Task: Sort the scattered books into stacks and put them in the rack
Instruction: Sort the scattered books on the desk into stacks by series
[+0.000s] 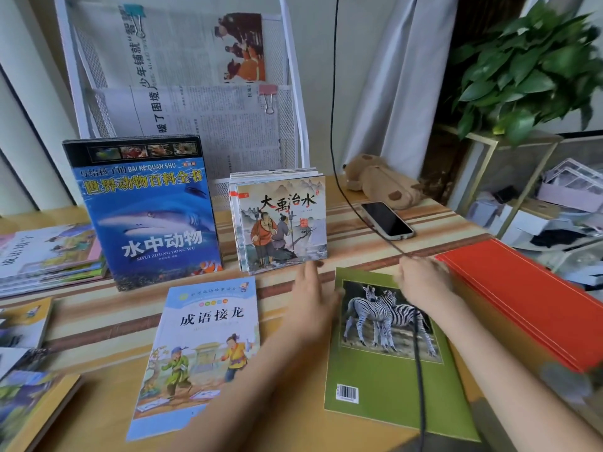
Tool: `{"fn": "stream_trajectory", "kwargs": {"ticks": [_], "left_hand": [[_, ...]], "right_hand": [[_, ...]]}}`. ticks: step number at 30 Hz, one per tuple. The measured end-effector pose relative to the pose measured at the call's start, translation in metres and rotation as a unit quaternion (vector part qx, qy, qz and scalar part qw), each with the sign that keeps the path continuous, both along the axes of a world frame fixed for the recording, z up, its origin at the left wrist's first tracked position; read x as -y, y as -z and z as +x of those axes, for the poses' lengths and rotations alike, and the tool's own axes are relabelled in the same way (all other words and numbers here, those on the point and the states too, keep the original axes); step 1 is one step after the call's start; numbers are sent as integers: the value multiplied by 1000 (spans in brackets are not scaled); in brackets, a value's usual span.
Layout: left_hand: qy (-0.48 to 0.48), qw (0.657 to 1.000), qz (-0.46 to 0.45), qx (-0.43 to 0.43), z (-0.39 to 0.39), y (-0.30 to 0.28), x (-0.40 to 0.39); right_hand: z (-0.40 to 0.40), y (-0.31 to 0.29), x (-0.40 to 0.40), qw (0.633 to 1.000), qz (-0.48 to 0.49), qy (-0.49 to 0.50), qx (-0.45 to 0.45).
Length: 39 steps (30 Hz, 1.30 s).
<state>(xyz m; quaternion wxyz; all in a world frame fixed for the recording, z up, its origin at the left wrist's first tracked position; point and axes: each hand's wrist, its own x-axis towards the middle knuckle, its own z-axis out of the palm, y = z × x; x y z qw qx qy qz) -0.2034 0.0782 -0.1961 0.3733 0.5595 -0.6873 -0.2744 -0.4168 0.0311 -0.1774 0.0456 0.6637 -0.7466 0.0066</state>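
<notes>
Flat book stack [49,256] at far left of striped table [98,324]. Blue shark encyclopedia [146,213] and small picture-book stack [280,220] stand upright against white mesh rack [293,93]. Idiom storybook [202,350] lies flat. Left hand [311,305], fingers straight, touches left edge of green zebra book [388,353]; right hand [422,282] blurred on its top edge, grip unclear. Red books [528,298] just right.

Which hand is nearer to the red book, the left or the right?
Right. The right hand lies beside the red book, at its edge. The left hand is across the green zebra book.

wall: pale panels [19,102] | curtain [391,93] grey | plant [535,66] right | table [107,321] striped wood
</notes>
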Motion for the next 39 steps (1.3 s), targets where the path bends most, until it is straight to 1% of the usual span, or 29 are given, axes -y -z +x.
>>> {"fn": "stream_trajectory", "kwargs": {"ticks": [2,3,5,7,8,9,10,11,13,14,16,17,18,19,21,24,26,27,28,29,30,31,32,33,34,35,37,38,39], "left_hand": [[-1,993,80,-91,-17,-1,-12],[-6,979,112,-169,-21,-4,-15],[-16,921,194,-336,-25,-13,-15],[-46,843,257,-469,-22,-18,-8],[-38,804,288,-519,-22,-22,-6],[-14,779,322,-537,-24,-23,-5],[18,773,356,-525,-28,-24,-9],[45,790,381,-478,-35,-24,-13],[73,850,383,-356,-50,-25,-20],[68,887,356,-287,-56,-25,-23],[50,953,266,-138,-61,-26,-26],[40,972,221,-70,-59,-27,-27],[33,980,193,-24,-54,-28,-26],[31,982,183,-16,-48,-29,-26],[31,981,186,-38,-33,-33,-29],[39,987,145,-64,-8,-43,-27],[37,978,133,-158,9,-51,-26],[34,964,145,-221,15,-54,-24],[35,946,163,-280,22,-55,-20],[38,925,185,-329,29,-55,-17],[45,906,207,-366,34,-54,-16],[53,891,228,-388,37,-52,-16],[61,883,247,-393,39,-48,-18],[55,885,259,-383,39,-42,-18],[32,894,258,-366,36,-37,-19],[3,911,250,-328,31,-36,-24],[-57,950,198,-234,20,-35,-30],[-55,962,169,-208,15,-41,-36],[-33,966,138,-214,11,-45,-44]], "right_hand": [[6,1,-9,999,36,-32,7],[8,4,-15,998,45,-45,23],[14,13,-26,995,51,-50,63],[18,25,-35,993,27,-53,98],[18,30,-37,992,9,-53,110],[19,33,-39,991,-7,-55,120],[19,34,-41,990,-16,-56,128],[20,34,-42,989,-22,-55,136],[22,32,-43,986,-31,-49,154],[22,31,-43,986,-32,-51,154],[23,29,-45,989,-23,-63,133],[23,27,-47,989,-21,-68,127],[21,25,-49,989,-23,-69,127],[19,23,-52,989,-28,-68,127],[11,18,-58,991,-34,-60,111],[-11,13,-66,998,-31,-23,49],[-21,12,-68,1000,-26,2,16],[-22,12,-68,999,-44,1,21],[-19,11,-67,994,-82,-14,77],[-11,6,-68,972,-120,-40,200],[2,-3,-73,914,-132,-68,377],[16,-13,-78,828,-121,-95,539],[30,-22,-81,755,-93,-99,641],[43,-30,-84,705,-53,-100,700],[55,-33,-84,674,-13,-110,730],[66,-34,-83,665,11,-128,736],[94,-34,-87,669,5,-181,720],[108,-32,-87,679,-13,-206,705],[121,-32,-90,691,-31,-220,687]]}}
